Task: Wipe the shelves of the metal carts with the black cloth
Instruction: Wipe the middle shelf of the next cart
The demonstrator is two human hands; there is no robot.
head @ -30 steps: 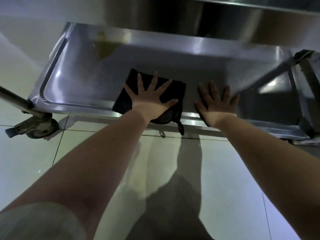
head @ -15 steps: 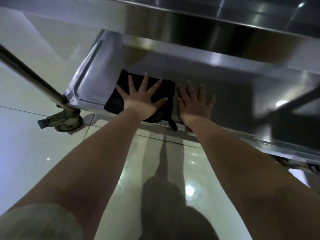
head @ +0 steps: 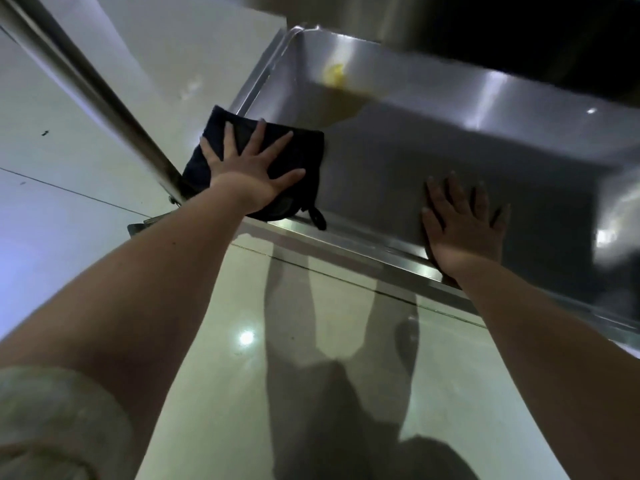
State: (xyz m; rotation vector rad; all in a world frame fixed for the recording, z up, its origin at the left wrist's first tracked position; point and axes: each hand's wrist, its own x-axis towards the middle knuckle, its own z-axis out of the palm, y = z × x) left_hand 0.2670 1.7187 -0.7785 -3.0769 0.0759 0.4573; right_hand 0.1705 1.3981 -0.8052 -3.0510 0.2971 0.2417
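Steel lower shelf (head: 433, 161) carries both flat, spread-fingered hands: the left hand (head: 247, 168) presses the soft folded black cloth (head: 304, 157) at its left front corner, the right hand (head: 464, 230) rests on bare brushed metal well apart.

- I am in what looks like a commercial kitchen or catering back room (I cannot tell which of the two), not a home.
- In front of me stands a stainless-steel cart (head: 363, 244).
- Its lower shelf (head: 433, 150) is a brushed metal tray with a raised rim and rounded corners.
- A second steel shelf (head: 398, 22) sits just above it.
- A round metal post (head: 100, 98) rises at the cart's corner.
- A yellowish mark (head: 336, 76) shows near the back of the lower shelf.
- The floor (head: 69, 220) is large, pale, glossy tiles with thin joints, showing a bright spot of reflected light (head: 246, 337).
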